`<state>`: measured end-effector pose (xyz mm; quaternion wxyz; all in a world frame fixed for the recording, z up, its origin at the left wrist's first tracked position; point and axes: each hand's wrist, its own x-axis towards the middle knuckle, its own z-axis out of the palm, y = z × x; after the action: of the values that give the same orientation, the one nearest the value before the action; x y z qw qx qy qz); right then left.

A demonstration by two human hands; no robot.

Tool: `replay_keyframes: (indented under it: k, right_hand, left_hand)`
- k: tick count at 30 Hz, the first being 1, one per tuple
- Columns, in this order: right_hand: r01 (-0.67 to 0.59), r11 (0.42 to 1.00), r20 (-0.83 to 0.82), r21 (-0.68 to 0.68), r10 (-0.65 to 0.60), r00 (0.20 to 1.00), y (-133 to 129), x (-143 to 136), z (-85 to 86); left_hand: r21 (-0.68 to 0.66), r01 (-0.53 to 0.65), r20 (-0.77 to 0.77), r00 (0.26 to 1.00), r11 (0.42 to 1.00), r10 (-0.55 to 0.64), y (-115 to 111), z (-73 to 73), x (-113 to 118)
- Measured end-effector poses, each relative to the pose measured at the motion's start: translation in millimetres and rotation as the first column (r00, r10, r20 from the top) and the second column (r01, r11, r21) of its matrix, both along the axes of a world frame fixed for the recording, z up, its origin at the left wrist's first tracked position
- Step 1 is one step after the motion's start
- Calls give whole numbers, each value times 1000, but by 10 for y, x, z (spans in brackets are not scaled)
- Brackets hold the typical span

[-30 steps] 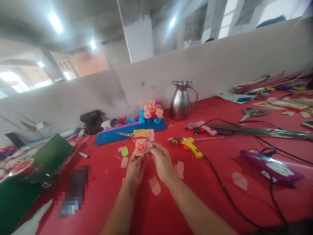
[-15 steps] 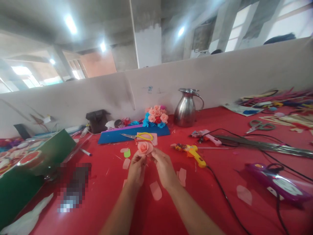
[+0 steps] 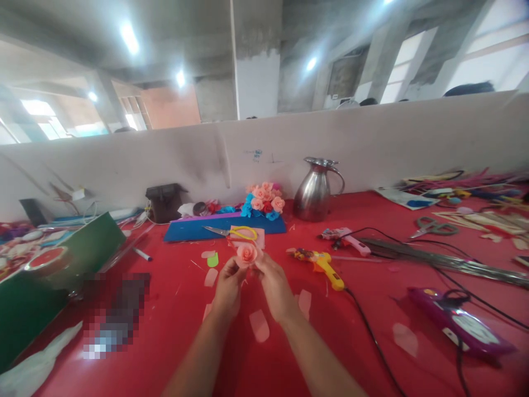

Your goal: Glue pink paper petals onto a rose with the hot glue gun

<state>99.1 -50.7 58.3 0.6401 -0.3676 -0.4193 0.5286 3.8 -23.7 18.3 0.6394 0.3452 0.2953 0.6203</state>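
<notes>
A pink paper rose (image 3: 247, 254) is held between my two hands over the red table (image 3: 173, 342). My left hand (image 3: 230, 281) pinches its lower left side, and my right hand (image 3: 271, 282) has its fingers closed on its lower right side. Just behind the rose, yellow-handled scissors (image 3: 243, 233) rest on a pink sheet and a blue board (image 3: 185, 230). Loose pink petal pieces (image 3: 259, 325) lie around and below my hands. The fingertips under the flower are partly hidden.
To the right lie a yellow glue gun (image 3: 328, 269), a pink glue gun (image 3: 355, 242), black cables and a purple power strip (image 3: 458, 325). A steel jug (image 3: 314, 193) and a flower bunch (image 3: 264, 201) stand behind. A green board (image 3: 88, 248) is at left.
The rose has turned to face me more and sits slightly further right. Both hands stay on it. The whole view has shifted a little.
</notes>
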Motion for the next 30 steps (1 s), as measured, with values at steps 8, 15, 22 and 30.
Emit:
replay_keyframes:
  k: [8, 15, 22, 30]
  right_hand:
    - [64, 997, -66, 45, -61, 996, 31, 41, -13]
    - [3, 1000, -201, -15, -6, 980, 30, 11, 22]
    - [-11, 1000, -290, -19, 6, 957, 24, -5, 47]
    - [-7, 999, -284, -48, -7, 959, 23, -11, 47]
  left_hand:
    - [-56, -118, -24, 993, 991, 116, 23, 35, -7]
    - [-30, -126, 4, 992, 992, 126, 34, 36, -12]
    - [-9, -117, 9, 993, 993, 117, 49, -12, -11]
    - [3, -129, -2, 992, 992, 129, 47, -30, -12]
